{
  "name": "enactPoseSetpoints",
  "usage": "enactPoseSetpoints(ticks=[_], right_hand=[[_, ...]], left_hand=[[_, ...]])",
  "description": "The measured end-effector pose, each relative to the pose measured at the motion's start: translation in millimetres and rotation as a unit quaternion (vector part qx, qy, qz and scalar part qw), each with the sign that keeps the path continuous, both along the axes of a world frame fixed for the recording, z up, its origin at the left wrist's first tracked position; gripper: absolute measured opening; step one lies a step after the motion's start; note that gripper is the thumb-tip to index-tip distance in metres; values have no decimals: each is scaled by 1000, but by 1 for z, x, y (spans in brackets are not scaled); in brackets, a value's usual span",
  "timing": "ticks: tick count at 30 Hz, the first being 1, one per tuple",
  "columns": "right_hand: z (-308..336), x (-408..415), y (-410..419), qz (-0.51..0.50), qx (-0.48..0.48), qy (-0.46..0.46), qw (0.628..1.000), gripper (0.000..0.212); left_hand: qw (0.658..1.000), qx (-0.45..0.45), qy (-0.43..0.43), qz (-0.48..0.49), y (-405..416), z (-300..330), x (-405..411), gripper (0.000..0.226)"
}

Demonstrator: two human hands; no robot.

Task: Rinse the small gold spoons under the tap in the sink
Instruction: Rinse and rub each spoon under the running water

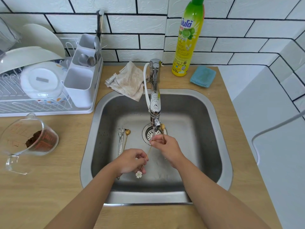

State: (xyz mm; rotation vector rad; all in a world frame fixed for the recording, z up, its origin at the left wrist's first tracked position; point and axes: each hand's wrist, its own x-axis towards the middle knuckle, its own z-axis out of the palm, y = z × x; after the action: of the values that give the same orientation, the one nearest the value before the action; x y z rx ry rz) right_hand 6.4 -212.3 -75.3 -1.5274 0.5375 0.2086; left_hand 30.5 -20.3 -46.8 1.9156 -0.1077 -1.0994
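My left hand (pixel 132 160) pinches a flower-ended gold spoon (pixel 149 152); right hand (pixel 165 146) grips its bowl end plus a second spoon (pixel 162 129) under the tap (pixel 155 103).

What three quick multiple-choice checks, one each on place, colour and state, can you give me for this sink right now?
1. Where does the blue sponge lie?
A. in the sink
B. on the counter right of the soap bottle
C. in the dish rack

2. What colour is the flower end of the spoon in the left hand?
A. white
B. red
C. black

3. What is the right hand doing?
A. resting empty
B. turning the tap
C. holding a gold spoon by the spout

Answers: 1 B, it sits on wood beside the bottle; 2 A, pale petals show; 3 C, the fingers grip its stem.
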Motion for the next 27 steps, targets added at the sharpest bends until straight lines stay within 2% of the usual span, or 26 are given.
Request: enactPoseSetpoints(ticks=[1,4,9,11,14,16,21,23,25,27], right_hand=[[2,0,-1,1,-9,-2,1000,6],[0,1,-3,7,-7,2,1000,17],[1,-1,-3,3,25,-17,1000,12],[1,-1,-2,9,15,-24,1000,10],[0,-1,-1,31,-10,-12,999,19],[1,0,-1,24,25,-2,999,22],[1,0,-3,29,90,-9,995,28],[2,0,-3,9,65,-8,998,24],[1,1,-3,2,27,0,1000,8],[0,1,-2,3,15,-1,1000,19]], left_hand=[[1000,2,-3,-2,-1,0,0,13],[1000,3,-13,19,-1,0,1,16],[999,23,-36,11,-1,-1,2,19],[998,8,-58,3,-2,-1,2,21],[997,-32,-68,24,-2,-1,2,13],[996,-34,-76,40,-2,-1,2,7],[996,-54,-49,50,-5,2,1,16],[997,-62,-36,41,-7,4,1,19],[997,-66,-24,39,-8,7,0,20],[997,-66,-21,30,-9,8,-2,21]])
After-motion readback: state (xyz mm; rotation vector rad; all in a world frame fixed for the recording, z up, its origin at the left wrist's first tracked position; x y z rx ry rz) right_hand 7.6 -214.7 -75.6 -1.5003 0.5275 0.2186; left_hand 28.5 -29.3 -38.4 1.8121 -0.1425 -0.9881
